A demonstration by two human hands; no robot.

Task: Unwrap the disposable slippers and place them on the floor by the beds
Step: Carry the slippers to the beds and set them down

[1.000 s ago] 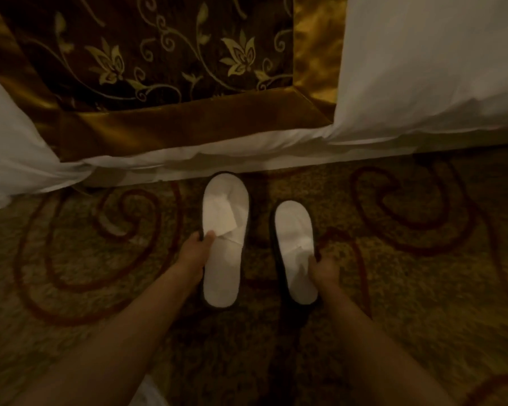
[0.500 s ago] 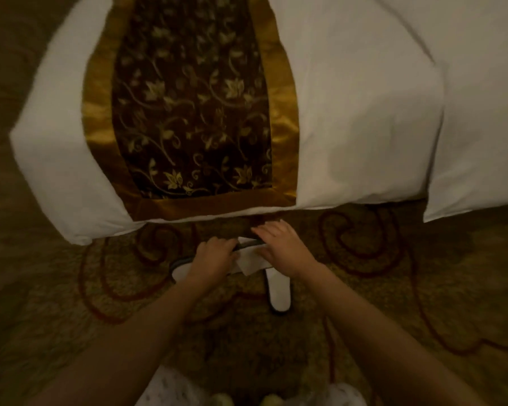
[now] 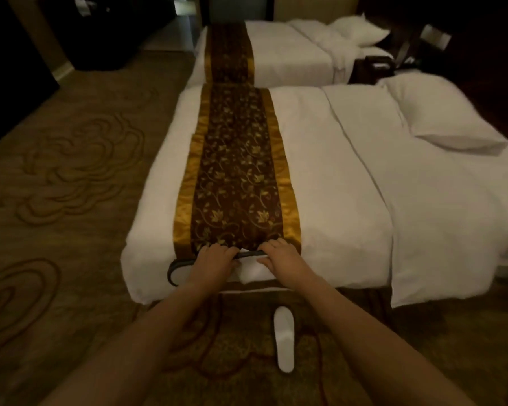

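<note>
Lifted off the patterned brown carpet (image 3: 71, 288) now: one white disposable slipper with a dark sole rim (image 3: 177, 275), which a second ago lay flat beside its mate. Held crosswise in the air in front of the near bed's white-sheeted edge (image 3: 335, 259), one rounded end sticking out to the left of the left grip (image 3: 214, 262). Left grip closed over the slipper's middle, fingers curled over the top edge. Right grip (image 3: 282, 259) closed on the other end, thumb pressing on a white fold of paper or fabric (image 3: 254, 273) that hangs between and just below the two grips; hard to tell in this dim light whether wrapper band or the slipper's own upper.

Second white slipper (image 3: 284, 338) left alone on the carpet, below and slightly right of the right grip, toe toward the bed, well apart from both. Gold-edged brown floral bed runner (image 3: 235, 171) straight ahead beyond the grips; a second made bed (image 3: 291, 51) farther off.

Meaning for the task, as a judgement: placing only half done. Likely picked back up to strip off the leftover paper, with both grips set to pull apart. Afterwards, back down on the carpet beside its mate.
</note>
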